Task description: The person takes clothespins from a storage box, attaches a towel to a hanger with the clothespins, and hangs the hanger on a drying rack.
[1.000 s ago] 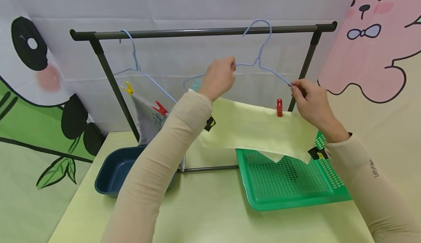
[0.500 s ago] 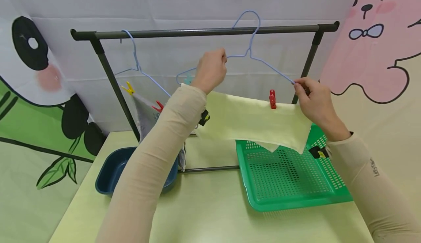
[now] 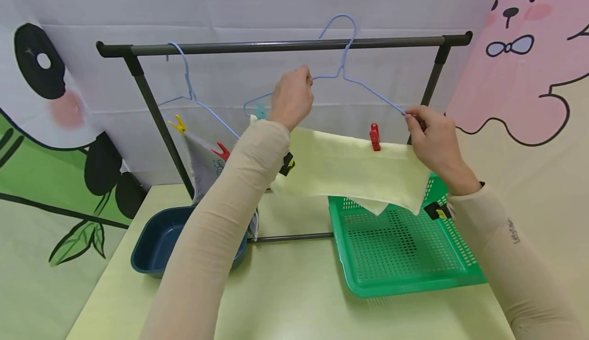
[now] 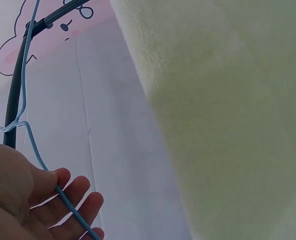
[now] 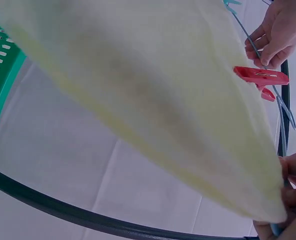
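A blue wire clothes hanger (image 3: 375, 93) carries a pale yellow towel (image 3: 349, 166). Its hook overlaps the rack's dark rail (image 3: 276, 47), the hook's tip showing just above the rail. A red clothespin (image 3: 375, 136) clips the towel's top edge on the right, and a teal clothespin (image 3: 259, 111) sits at the left end. My left hand (image 3: 292, 97) grips the hanger's left shoulder; the left wrist view shows thumb and fingers around the blue wire (image 4: 70, 204). At the hanger's right end my right hand (image 3: 434, 140) pinches the wire beside the towel's corner.
On the rail's left hangs another blue hanger (image 3: 188, 76) with a grey cloth (image 3: 200, 163), a yellow clothespin (image 3: 178, 124) and a red one. Below stand a dark blue basin (image 3: 154, 243) and a green perforated basket (image 3: 409, 285) on the table (image 3: 290, 289).
Both hands have raised the hanger and towel, shifting them left overall. The hook has risen along the rail and moved left. Both hands keep their hold.
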`<state>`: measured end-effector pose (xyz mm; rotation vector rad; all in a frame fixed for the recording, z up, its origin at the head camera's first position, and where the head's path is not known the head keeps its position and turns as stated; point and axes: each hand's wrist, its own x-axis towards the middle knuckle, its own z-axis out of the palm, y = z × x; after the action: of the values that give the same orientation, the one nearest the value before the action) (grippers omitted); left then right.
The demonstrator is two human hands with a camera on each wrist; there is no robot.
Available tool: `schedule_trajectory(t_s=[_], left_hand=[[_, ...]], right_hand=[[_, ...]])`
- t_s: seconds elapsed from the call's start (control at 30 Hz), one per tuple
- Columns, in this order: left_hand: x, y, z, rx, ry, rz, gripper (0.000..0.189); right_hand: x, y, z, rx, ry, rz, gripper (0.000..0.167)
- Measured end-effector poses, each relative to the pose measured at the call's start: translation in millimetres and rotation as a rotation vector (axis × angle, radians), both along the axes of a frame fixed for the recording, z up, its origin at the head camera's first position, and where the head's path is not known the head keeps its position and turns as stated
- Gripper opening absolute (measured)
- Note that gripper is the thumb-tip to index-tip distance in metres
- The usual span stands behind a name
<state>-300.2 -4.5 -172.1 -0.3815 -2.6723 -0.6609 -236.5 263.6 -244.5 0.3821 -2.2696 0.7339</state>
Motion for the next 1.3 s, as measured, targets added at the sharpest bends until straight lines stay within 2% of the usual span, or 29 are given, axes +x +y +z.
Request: schedule_trajectory(t_s=[0.17, 0.33, 0.47, 0.57, 0.9, 1.07, 1.3], left_hand=[[-1.2, -2.5, -2.8, 0.01, -0.035, 0.0, 0.024], [-0.8, -3.6, -5.0, 0.032, -0.033, -0.004, 0.024], [0.7, -4.8, -7.1, 0.023, -0.066, 0.0, 0.023], [1.7, -6.0, -10.4, 0.0, -0.099, -0.01, 0.023], [3.3, -7.0, -13.9, -0.098, -0.126, -0.007, 0.024], [2.3, -6.1, -11.9, -0.153, -0.173, 0.01, 0.025], [2.1, -4.8, -8.7, -0.216, -0.264, 0.009, 0.032]], right_hand=[[0.0, -2, 1.0, 0.004, -0.011, -0.003, 0.024], [0.1, -3, 0.6, 0.01, -0.003, 0.003, 0.023], [0.8, -3, -0.2, 0.026, -0.001, -0.003, 0.023], [1.2, -3, -1.7, 0.042, -0.009, -0.004, 0.022], [1.7, -2, -5.3, 0.067, 0.008, 0.013, 0.02], [4.3, -2, -5.8, 0.082, -0.012, 0.026, 0.019], [8.2, -4, -8.2, 0.072, -0.085, 0.039, 0.02]])
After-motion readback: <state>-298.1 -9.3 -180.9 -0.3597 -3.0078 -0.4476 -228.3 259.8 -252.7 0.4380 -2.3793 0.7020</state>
